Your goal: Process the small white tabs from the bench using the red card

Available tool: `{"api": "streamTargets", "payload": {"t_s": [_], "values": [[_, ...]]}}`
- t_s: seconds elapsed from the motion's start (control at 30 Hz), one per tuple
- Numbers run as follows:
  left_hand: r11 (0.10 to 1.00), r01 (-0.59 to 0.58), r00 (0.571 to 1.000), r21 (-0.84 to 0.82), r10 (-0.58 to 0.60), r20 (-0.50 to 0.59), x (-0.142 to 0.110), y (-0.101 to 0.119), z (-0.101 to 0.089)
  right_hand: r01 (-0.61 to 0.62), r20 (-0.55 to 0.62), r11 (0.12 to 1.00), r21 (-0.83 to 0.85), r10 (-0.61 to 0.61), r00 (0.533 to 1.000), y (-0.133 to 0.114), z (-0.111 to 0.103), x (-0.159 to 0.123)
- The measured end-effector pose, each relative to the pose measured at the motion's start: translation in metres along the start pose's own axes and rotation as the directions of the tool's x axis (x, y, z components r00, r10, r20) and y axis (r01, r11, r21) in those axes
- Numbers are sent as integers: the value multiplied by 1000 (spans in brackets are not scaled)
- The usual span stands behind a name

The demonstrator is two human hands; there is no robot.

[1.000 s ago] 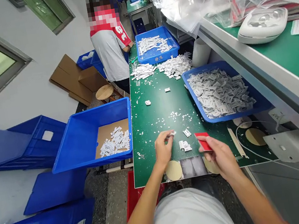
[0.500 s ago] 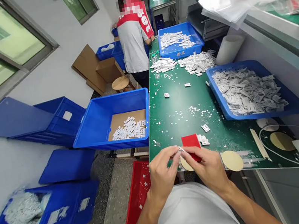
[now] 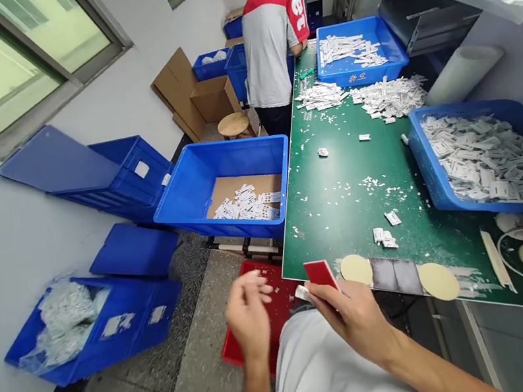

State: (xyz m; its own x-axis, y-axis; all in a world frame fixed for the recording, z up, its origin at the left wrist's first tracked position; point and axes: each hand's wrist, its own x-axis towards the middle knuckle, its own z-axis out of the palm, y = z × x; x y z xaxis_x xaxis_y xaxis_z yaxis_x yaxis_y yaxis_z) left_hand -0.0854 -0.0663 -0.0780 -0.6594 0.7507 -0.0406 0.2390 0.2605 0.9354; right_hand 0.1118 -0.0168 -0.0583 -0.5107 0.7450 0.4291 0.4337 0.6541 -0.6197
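Observation:
My right hand (image 3: 360, 320) is closed at the table's front edge. It grips a flat red rectangular pad (image 3: 321, 274), tilted upright, and a small white plastic piece (image 3: 302, 293) pokes out by its thumb and fingertips. To the left, apart from it, my left hand (image 3: 248, 312) hovers over a red tray (image 3: 279, 300) with loosely bent, parted fingers and nothing visible in them. Small white bits lie in that tray, which sits below table height. A few white plastic pieces (image 3: 385, 237) rest on the green table (image 3: 334, 210) beyond my right hand.
A blue basket (image 3: 431, 174) heaped with white pieces stands at the right. Another blue tray (image 3: 362, 75) and piles of white strips (image 3: 390, 97) lie farther back. A blue bin (image 3: 176, 200) adjoins the table's left side. A co-worker (image 3: 268, 54) leans over the far end.
My hands have parted: the left moved left over the red tray. The right now holds the red pad, which lay on the table before. The view has turned left.

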Motion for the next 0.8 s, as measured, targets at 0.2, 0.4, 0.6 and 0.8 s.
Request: {"api": "streamTargets", "payload": {"t_s": [0.2, 0.4, 0.6, 0.8], "values": [[823, 104, 956, 558, -238, 171, 45, -24, -63, 108, -214, 984, -141, -136, 967, 16, -21, 7], [835, 468, 665, -289, -118, 737, 16, 23, 6, 375, -238, 878, -297, -448, 862, 17, -25, 25], [484, 772, 487, -413, -32, 873, 9, 58, 37, 406, -119, 859, -311, -460, 880, 13, -52, 33], [214, 880, 435, -425, -2, 900, 4, 94, 37, -70, -180, 960, 271, 121, 976, 5, -92, 18]]}}
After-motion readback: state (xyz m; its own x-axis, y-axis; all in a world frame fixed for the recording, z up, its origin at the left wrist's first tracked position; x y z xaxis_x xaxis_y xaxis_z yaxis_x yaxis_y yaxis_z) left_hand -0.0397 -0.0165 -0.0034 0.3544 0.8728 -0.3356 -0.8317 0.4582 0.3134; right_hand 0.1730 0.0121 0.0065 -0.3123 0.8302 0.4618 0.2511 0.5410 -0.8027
